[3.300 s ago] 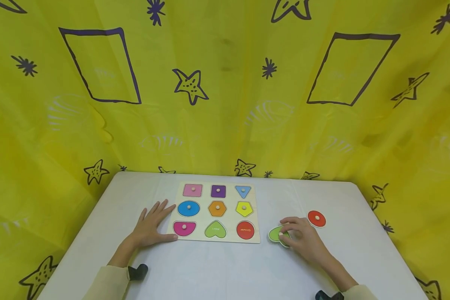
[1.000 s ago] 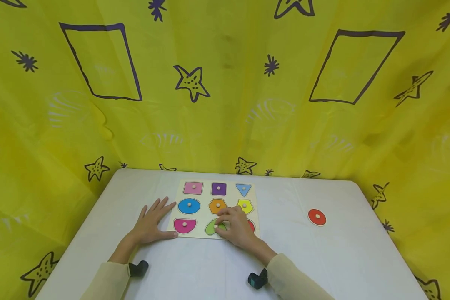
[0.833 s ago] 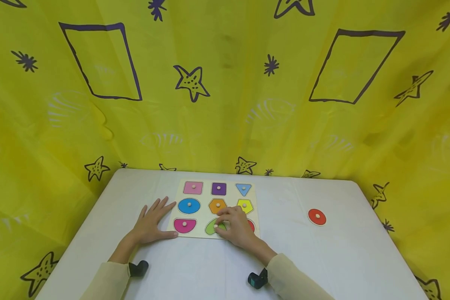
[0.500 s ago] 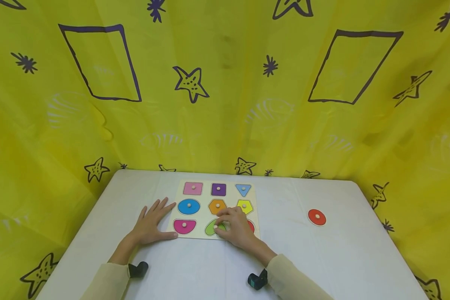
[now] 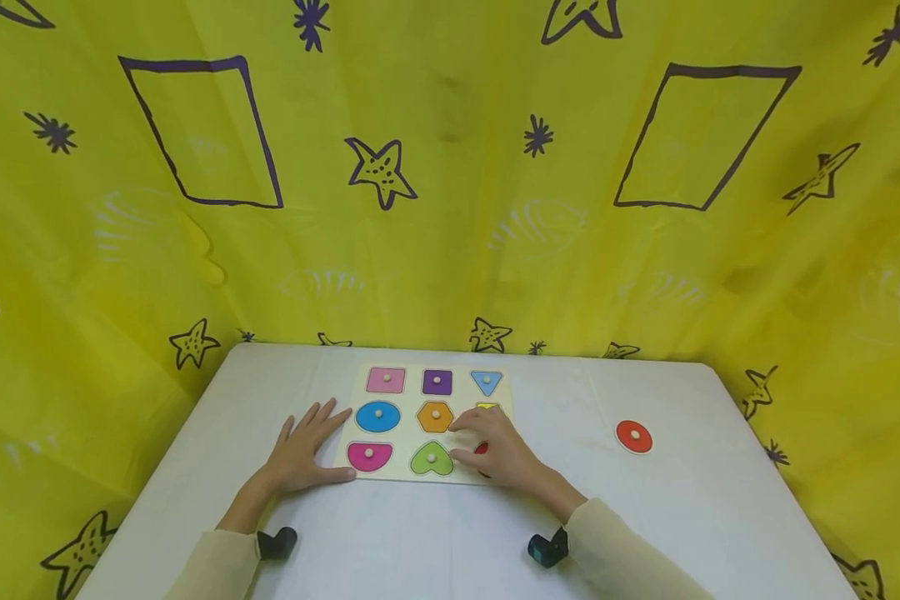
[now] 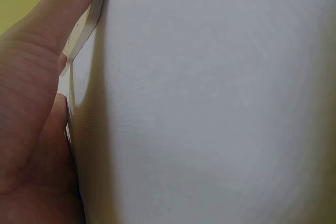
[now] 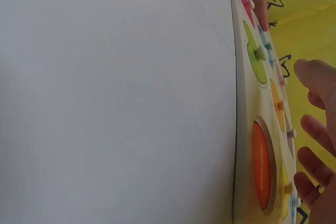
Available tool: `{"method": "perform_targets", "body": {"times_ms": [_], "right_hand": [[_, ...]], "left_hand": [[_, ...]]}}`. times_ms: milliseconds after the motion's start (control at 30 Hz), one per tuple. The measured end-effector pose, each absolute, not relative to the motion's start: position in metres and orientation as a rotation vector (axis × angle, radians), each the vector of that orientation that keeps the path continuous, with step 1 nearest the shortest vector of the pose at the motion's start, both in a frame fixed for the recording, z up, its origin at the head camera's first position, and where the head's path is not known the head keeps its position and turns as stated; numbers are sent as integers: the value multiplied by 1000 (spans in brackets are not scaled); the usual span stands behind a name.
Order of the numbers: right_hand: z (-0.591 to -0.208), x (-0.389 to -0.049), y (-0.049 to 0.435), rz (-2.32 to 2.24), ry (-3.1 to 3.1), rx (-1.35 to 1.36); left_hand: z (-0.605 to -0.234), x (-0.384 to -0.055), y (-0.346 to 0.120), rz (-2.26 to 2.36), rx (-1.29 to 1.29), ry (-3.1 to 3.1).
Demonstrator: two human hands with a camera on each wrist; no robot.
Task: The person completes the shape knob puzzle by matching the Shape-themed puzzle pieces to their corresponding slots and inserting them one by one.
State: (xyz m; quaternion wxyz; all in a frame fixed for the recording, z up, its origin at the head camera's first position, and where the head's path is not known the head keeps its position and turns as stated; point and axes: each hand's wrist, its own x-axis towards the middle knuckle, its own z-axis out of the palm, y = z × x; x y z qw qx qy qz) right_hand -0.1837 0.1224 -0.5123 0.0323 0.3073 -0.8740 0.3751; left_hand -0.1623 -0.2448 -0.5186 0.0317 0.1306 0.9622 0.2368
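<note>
A wooden knob puzzle board (image 5: 401, 477) lies on the white table, with coloured shapes in its slots. The green heart piece (image 5: 432, 457) sits in its recess, its knob uncovered. Just right of it my right hand (image 5: 501, 450) hovers over the board, thumb and fingers apart and holding nothing. It partly covers the red circular recess (image 7: 262, 166), which has no piece in it. My left hand (image 5: 300, 450) rests with spread fingers at the board's left edge, thumb at the near corner. Away to the right, a red circle piece (image 5: 634, 436) with a knob lies on the table.
A yellow curtain (image 5: 450, 250) with drawn stars hangs behind and beside the table (image 5: 420, 550). The pink rectangle (image 5: 386, 380), purple square, blue triangle, blue oval and orange hexagon sit in the board. A dark camera is strapped at each wrist.
My right hand brought the green heart from the table to the board's heart recess. It has since let go of the knob and drawn back rightward. My left hand has stayed put.
</note>
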Motion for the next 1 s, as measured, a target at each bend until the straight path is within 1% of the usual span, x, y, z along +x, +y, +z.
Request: {"method": "perform_targets", "body": {"times_ms": [100, 333, 567, 1000], "right_hand": [[-507, -186, 137, 1089, -2716, 915], [-505, -190, 176, 1016, -2707, 718], [-503, -189, 217, 966, -2680, 586], [-507, -181, 293, 940, -2593, 433]], "left_hand": [[-522, -164, -245, 725, 402, 2969], [-526, -165, -244, 717, 408, 2972], [-525, -163, -245, 723, 417, 2980], [-525, -164, -246, 726, 404, 2972]]}}
